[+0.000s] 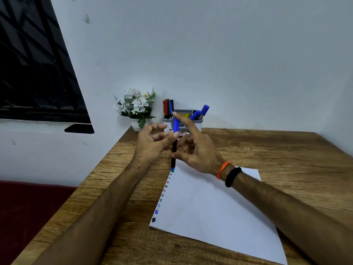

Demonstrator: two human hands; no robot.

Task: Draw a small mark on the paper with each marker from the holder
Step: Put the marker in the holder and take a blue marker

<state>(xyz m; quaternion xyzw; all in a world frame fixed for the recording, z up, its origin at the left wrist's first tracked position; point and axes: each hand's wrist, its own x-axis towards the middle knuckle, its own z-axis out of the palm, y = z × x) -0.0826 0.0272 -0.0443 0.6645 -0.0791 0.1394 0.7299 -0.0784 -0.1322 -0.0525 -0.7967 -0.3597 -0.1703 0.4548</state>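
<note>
Over the paper's (219, 205) far left corner, both your hands pinch one blue marker (174, 148): left hand (152, 144) on the cap end, right hand (194, 150) steadying the barrel. Pull straight, keeping the tip off the sheet; the holder (198, 123) stands at the table's (277, 150) far edge.

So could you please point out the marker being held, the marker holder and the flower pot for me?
marker (174, 150), head view, on its black barrel between the hands.
marker holder (198, 124), head view, on its grey front wall at the right.
flower pot (136, 126), head view, on the white pot below the leaves.
</note>
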